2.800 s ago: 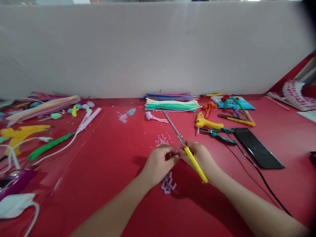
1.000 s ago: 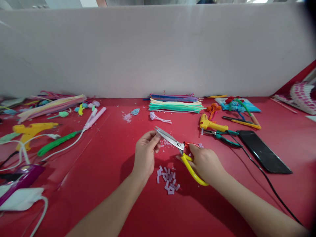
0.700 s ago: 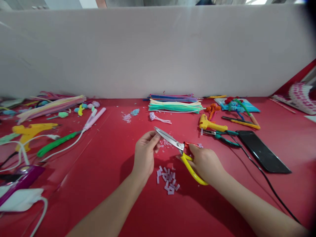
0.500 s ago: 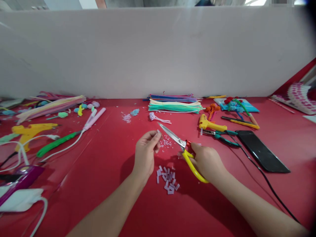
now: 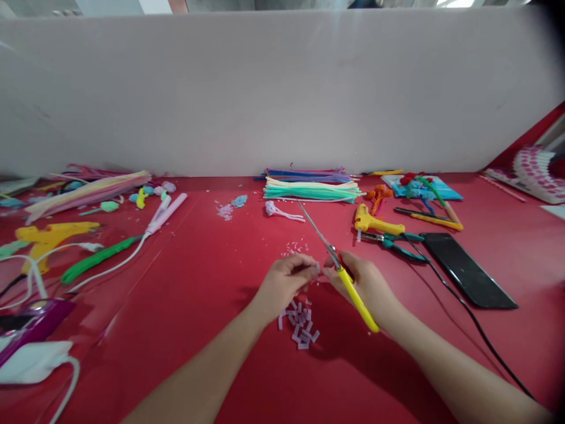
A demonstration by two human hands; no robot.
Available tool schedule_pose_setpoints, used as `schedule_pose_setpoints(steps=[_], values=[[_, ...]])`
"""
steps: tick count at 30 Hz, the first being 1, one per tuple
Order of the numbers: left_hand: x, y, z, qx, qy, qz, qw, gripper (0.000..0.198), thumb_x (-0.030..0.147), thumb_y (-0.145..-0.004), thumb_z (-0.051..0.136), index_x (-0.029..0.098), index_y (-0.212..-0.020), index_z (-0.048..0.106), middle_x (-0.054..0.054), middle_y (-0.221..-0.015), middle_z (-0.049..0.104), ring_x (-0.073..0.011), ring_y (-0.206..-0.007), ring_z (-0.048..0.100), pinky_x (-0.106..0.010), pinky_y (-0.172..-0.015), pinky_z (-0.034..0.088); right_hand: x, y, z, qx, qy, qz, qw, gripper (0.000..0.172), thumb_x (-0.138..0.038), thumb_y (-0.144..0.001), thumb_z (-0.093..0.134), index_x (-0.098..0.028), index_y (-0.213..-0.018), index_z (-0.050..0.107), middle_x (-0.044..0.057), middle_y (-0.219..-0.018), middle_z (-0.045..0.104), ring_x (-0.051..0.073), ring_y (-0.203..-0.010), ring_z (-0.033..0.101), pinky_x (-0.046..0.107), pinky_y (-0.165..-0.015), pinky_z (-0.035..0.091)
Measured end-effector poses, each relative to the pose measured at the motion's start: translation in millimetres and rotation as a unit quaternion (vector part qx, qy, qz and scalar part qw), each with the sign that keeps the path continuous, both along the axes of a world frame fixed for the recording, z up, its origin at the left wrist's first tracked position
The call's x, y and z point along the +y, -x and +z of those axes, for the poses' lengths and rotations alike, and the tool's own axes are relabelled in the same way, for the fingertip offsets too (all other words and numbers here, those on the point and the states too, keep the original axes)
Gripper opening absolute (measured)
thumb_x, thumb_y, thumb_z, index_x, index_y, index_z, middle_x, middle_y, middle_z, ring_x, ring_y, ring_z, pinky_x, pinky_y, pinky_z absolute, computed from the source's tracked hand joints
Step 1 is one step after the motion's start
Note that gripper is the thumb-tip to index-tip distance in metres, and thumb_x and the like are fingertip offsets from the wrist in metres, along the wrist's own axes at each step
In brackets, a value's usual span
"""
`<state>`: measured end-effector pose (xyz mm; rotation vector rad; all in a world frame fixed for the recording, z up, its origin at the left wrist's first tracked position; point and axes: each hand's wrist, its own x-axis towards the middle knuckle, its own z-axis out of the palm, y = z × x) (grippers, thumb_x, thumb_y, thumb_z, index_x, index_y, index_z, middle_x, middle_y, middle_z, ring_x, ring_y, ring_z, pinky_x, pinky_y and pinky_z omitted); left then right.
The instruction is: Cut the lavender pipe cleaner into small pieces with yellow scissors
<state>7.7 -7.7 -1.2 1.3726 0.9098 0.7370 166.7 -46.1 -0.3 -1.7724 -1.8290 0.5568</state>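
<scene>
My left hand pinches a tiny pale lilac piece between thumb and fingertips. My right hand is wrapped round a pair of scissors with yellow and red handles, the blades pointing up and away to the left. Its fingertips come close to the lilac piece; whether they touch it I cannot tell. Below my hands lies a small heap of short lilac pieces. Beyond them fine lilac clippings are scattered on the red table.
At the back lie bundled pipe cleaners and a lilac pipe-cleaner shape. To the right are a yellow glue gun, pliers and a black phone. A second glue gun and a green-handled tool lie left.
My left hand has moved right and nearer to me with the lilac piece. The scissors have swung more upright, their blades now closed, and my right fingers have come up to my left fingertips.
</scene>
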Motion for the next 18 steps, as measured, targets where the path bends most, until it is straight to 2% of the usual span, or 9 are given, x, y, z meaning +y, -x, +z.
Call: schedule_pose_setpoints(steps=[3,6,13,18], values=[[-2.2,-1.6,-1.6,0.044,-0.057,-0.044,0.996,0.014,0.028,-0.072,0.052,0.016,-0.070,0.058,0.001,-0.062,0.050,-0.0085,-0.056,0.044,-0.020,-0.052,0.035,-0.8,2.9,-2.0,0.058,-0.002,0.015,0.998,0.022,-0.039,-0.074,0.040,-0.018,-0.072,0.047,-0.002,-0.057,0.050,0.009,-0.051,0.043,0.020,-0.045,0.026],[-2.3,-1.2,-3.0,0.077,-0.131,-0.050,0.987,0.011,0.023,-0.074,0.050,0.016,-0.070,0.058,0.000,-0.069,0.054,-0.0111,-0.066,0.048,-0.022,-0.062,0.038,0.2,3.7,-2.8,0.068,0.009,0.011,0.998,0.017,-0.035,-0.072,0.043,-0.018,-0.067,0.046,-0.003,-0.054,0.048,0.009,-0.051,0.043,0.020,-0.046,0.027],[-7.1,-2.2,0.9,0.197,-0.275,-0.010,0.941,0.008,0.014,-0.071,0.050,0.018,-0.072,0.057,0.000,-0.073,0.056,-0.0122,-0.068,0.051,-0.022,-0.063,0.038,0.7,3.7,-1.4,0.052,0.024,-0.017,0.998,0.010,-0.029,-0.067,0.045,-0.019,-0.067,0.047,-0.002,-0.054,0.050,0.010,-0.050,0.044,0.019,-0.047,0.028],[-11.0,-3.4,-0.5,0.226,-0.305,0.001,0.925,0.009,0.014,-0.072,0.048,0.018,-0.073,0.056,-0.001,-0.074,0.056,-0.0125,-0.069,0.050,-0.023,-0.065,0.037,-0.8,6.2,-2.3,0.051,0.027,-0.025,0.998,0.011,-0.029,-0.067,0.045,-0.019,-0.069,0.048,-0.001,-0.056,0.052,0.010,-0.051,0.046,0.019,-0.047,0.028]])
